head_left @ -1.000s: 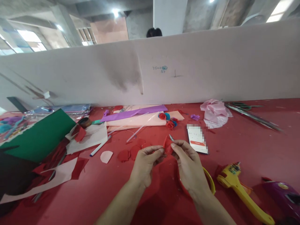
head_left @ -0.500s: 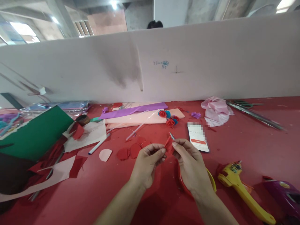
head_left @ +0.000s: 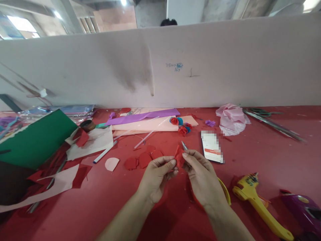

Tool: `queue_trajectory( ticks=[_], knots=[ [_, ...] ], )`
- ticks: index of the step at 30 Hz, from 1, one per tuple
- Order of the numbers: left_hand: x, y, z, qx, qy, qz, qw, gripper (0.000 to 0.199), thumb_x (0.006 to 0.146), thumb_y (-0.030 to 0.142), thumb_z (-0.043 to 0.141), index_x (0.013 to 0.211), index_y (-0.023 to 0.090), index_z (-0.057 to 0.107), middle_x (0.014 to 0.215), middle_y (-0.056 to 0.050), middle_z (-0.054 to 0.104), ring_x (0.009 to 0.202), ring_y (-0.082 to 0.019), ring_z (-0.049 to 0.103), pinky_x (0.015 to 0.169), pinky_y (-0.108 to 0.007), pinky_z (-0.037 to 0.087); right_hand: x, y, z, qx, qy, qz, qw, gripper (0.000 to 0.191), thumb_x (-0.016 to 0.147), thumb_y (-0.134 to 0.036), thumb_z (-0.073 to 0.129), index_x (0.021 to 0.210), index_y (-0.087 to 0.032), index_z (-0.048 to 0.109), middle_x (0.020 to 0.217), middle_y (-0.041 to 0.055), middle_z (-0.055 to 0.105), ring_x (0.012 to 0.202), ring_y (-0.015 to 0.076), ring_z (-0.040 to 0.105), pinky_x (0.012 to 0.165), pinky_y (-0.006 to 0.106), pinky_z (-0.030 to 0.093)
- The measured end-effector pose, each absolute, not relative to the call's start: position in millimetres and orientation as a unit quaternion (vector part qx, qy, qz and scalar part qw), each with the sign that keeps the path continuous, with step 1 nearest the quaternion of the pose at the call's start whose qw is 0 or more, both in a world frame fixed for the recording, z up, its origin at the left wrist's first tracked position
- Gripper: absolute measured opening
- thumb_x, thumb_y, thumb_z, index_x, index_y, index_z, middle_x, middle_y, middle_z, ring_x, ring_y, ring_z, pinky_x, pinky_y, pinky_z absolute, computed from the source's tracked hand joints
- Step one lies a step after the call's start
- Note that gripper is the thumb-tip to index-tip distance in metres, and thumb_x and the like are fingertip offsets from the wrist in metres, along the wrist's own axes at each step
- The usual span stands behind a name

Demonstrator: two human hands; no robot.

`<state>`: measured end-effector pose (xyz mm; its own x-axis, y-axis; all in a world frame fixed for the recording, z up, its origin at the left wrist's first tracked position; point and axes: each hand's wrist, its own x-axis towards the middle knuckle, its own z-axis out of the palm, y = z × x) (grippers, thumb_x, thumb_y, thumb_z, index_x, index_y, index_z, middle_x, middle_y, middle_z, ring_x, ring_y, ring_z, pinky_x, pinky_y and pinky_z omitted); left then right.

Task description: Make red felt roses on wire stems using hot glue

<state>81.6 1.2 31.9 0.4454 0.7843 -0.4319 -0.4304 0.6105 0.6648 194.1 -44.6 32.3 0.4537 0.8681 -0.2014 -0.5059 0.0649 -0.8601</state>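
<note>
red piece (head_left: 179, 159) sits between our two hands, above the red table (head_left: 112, 207). our left hand (head_left: 154, 179) pinches its left side between thumb and forefinger; our right hand (head_left: 203, 177) pinches its right side, with the other fingers curled in. the piece looks thin, soft and creased, so we judge that a light, even pinch serves best: firm enough not to slip, gentle enough not to tear it. we do well to use the fingertips alone, pressing each thumb against the finger behind it, and to shift both hands by small amounts rather than tug them apart.

a pointed metal tip (head_left: 184, 146) shows just past our right hand, and a yellow handle (head_left: 227, 194) curves beside the wrist; probably these belong to one pair of scissors, though we cannot tell whether the palm grips it or it lies beneath. either way, the point is close to the piece, and a careless turn could snag it. flat red cutouts (head_left: 144, 160) lie just beyond our left hand, while the yellow glue gun (head_left: 263, 209) rests to the right, well apart from our fingertips.
</note>
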Motion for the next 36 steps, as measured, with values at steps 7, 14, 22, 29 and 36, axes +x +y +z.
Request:
queue_trajectory(
  ticks=[7, 14, 22, 29, 36],
  knots=[
    [78, 1, 27, 0.192, 0.378, 0.355, 0.833, 0.029, 0.044, 0.012, 0.088, 0.067, 0.011, 0.07, 0.056, -0.001, 0.065, 0.05, -0.009, 0.061, 0.051, -0.017, 0.05, 193, -45, 33, -0.456, -0.165, 0.51, 0.71, 0.015, 0.068, -0.028, 0.079, 0.075, -0.022, 0.068, 0.071, -0.0028, 0.061, 0.069, 0.0111, 0.053, 0.068, 0.024, 0.044],
    [77, 3, 26, 0.186, 0.363, 0.344, 0.845, 0.03, 0.042, 0.011, 0.088, 0.066, 0.01, 0.07, 0.055, -0.001, 0.065, 0.049, -0.009, 0.06, 0.052, -0.017, 0.05, 196, -45, 39, -0.435, -0.123, 0.564, 0.691, 0.017, 0.062, -0.025, 0.082, 0.07, -0.019, 0.069, 0.07, -0.0024, 0.064, 0.069, 0.0107, 0.055, 0.068, 0.023, 0.045],
    [76, 0, 31, 0.215, 0.363, 0.335, 0.842, 0.031, 0.042, 0.013, 0.089, 0.065, 0.01, 0.069, 0.056, -0.002, 0.066, 0.051, -0.008, 0.06, 0.055, -0.018, 0.05, 196, -46, 43, -0.428, -0.139, 0.58, 0.679, 0.014, 0.066, -0.027, 0.078, 0.073, -0.019, 0.068, 0.065, -0.0034, 0.061, 0.063, 0.0107, 0.054, 0.059, 0.023, 0.044],
    [73, 0, 29, 0.238, 0.352, 0.316, 0.848, 0.03, 0.044, 0.016, 0.089, 0.067, 0.012, 0.069, 0.054, 0.0, 0.064, 0.047, -0.007, 0.058, 0.05, -0.016, 0.044, 196, -45, 41, -0.437, -0.106, 0.559, 0.697, 0.014, 0.059, -0.023, 0.082, 0.068, -0.019, 0.071, 0.068, -0.0024, 0.068, 0.063, 0.0102, 0.057, 0.061, 0.022, 0.044],
    [72, 3, 25, 0.237, 0.317, 0.307, 0.865, 0.026, 0.049, 0.015, 0.087, 0.068, 0.012, 0.07, 0.057, -0.001, 0.064, 0.05, -0.007, 0.057, 0.052, -0.017, 0.043, 197, -44, 46, -0.415, -0.063, 0.601, 0.68, 0.013, 0.059, -0.022, 0.079, 0.066, -0.018, 0.068, 0.066, -0.0024, 0.066, 0.062, 0.0128, 0.058, 0.058, 0.025, 0.046]
  ],
)
